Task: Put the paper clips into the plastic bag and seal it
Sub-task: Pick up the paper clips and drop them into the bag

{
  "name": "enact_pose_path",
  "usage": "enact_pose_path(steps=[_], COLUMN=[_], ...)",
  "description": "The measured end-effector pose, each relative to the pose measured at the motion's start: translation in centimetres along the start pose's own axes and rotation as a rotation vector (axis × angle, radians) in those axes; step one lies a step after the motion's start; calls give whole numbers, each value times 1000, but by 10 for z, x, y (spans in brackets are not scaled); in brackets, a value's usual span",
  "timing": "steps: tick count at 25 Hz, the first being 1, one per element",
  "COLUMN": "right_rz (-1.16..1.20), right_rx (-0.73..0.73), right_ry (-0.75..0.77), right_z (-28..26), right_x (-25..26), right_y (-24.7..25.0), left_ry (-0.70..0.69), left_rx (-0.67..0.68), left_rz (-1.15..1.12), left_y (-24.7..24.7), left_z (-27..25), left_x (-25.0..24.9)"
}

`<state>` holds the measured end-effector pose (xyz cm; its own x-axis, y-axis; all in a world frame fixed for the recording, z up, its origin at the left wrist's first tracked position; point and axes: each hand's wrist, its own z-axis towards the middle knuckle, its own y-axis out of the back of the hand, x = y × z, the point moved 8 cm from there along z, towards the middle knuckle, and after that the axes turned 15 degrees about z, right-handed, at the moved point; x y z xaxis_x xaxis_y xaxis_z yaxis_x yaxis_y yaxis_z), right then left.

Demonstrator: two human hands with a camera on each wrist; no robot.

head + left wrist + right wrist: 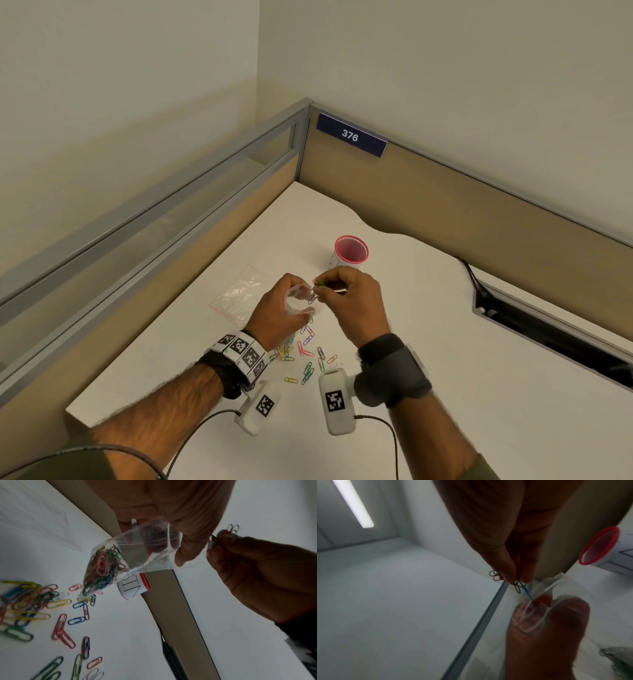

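My left hand (284,308) grips a small clear plastic bag (137,553) by its open mouth above the white desk (445,359). The bag's lower corner is packed with colored clips (102,568). My right hand (346,294) pinches a small bunch of paper clips (317,287) right at the bag's mouth; in the right wrist view the bunch (517,581) hangs from my fingertips just above the bag's rim (537,615). Several loose paper clips (308,356) of many colors lie scattered on the desk below my hands.
A second clear bag (239,294) with a red strip lies flat on the desk to the left. A red-rimmed mesh cup (351,251) stands behind my hands. Partition walls enclose the desk corner; a cable slot (548,329) with a black cable opens at right.
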<state>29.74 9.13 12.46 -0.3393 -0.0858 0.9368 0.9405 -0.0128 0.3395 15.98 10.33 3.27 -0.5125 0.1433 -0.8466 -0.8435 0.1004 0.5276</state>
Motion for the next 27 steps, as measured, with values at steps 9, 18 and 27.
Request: enact_pose_path(steps=[9, 18, 27], right_rz=[-140, -425, -678], right_rx=[49, 87, 461], right_ry=[102, -163, -206], right_z=[0, 16, 30], right_x=[22, -101, -166], right_y=[-16, -9, -85], left_ry=[-21, 23, 53], left_rx=[-1, -40, -68], left_rz=[-6, -61, -55], left_y=[7, 39, 70], left_z=[1, 5, 14], left_x=[-3, 25, 49])
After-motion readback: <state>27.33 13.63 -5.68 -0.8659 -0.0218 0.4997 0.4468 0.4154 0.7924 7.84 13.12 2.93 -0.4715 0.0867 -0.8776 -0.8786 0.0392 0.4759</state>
